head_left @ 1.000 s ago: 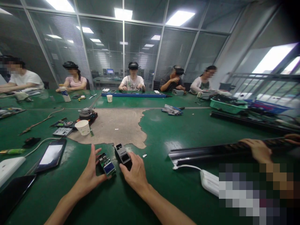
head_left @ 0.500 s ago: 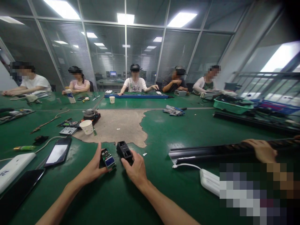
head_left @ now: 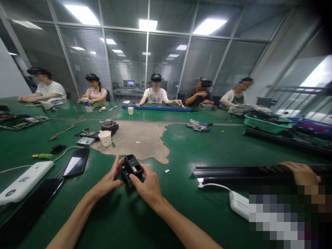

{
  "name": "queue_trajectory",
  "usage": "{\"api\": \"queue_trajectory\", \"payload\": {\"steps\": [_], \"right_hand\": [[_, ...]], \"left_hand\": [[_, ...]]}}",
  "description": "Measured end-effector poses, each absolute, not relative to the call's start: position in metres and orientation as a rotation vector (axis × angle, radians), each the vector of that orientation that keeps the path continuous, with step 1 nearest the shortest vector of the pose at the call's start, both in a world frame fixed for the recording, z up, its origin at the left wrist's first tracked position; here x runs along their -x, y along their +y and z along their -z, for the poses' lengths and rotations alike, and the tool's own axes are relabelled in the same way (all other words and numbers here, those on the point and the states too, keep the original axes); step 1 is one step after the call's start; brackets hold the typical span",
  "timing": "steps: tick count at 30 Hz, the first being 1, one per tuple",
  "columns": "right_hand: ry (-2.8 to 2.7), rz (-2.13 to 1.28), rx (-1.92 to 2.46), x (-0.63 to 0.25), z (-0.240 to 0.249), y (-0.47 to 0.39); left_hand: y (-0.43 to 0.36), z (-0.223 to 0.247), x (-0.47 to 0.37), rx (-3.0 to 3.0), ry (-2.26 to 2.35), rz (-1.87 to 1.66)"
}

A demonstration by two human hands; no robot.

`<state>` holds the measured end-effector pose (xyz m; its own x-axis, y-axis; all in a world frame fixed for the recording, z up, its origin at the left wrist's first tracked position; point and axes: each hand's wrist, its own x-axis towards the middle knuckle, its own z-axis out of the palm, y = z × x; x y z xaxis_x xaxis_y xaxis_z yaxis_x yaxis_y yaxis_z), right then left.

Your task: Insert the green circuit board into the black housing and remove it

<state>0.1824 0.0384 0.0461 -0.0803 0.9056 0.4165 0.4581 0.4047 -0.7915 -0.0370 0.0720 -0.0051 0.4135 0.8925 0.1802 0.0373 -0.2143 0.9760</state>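
Observation:
Near the middle front of the table, my right hand (head_left: 149, 181) grips a black plastic case (head_left: 133, 165) with rectangular openings in its top. A small green circuit board (head_left: 127, 177) lies against the case's left side, partly hidden by it. Whether the board sits inside the case or only touches it, I cannot tell. Just left of both is my left hand (head_left: 110, 180), thumb and fingers apart, its fingertips close to the board and case. Some of its fingers are hidden behind the case.
Left of my hands lie a phone (head_left: 76, 162), a white power strip (head_left: 26, 181) and a paper cup (head_left: 105, 138). At right, a co-worker's hand (head_left: 302, 173) rests on a long black rail (head_left: 233, 173), near a white power bank (head_left: 238, 204). Several people sit across the green table (head_left: 197, 152).
The circuit board and black case, apart before, have come together. My left hand has loosened from the board, its fingers now spread. The view has shifted slightly left.

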Motion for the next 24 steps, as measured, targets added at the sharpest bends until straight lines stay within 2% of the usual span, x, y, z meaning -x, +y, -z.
{"api": "queue_trajectory", "payload": {"steps": [11,18,24], "right_hand": [[-1.909,-0.307,1.289,-0.16,-0.054,0.038],[-1.922,-0.365,1.344,-0.163,-0.042,0.037],[-1.925,-0.362,1.334,-0.165,-0.011,0.032]], "left_hand": [[0.077,0.015,0.037,-1.396,0.773,-1.08],[0.076,0.006,0.028,-1.194,0.783,-1.18],[0.07,-0.007,0.018,-1.084,0.854,-1.189]]}}
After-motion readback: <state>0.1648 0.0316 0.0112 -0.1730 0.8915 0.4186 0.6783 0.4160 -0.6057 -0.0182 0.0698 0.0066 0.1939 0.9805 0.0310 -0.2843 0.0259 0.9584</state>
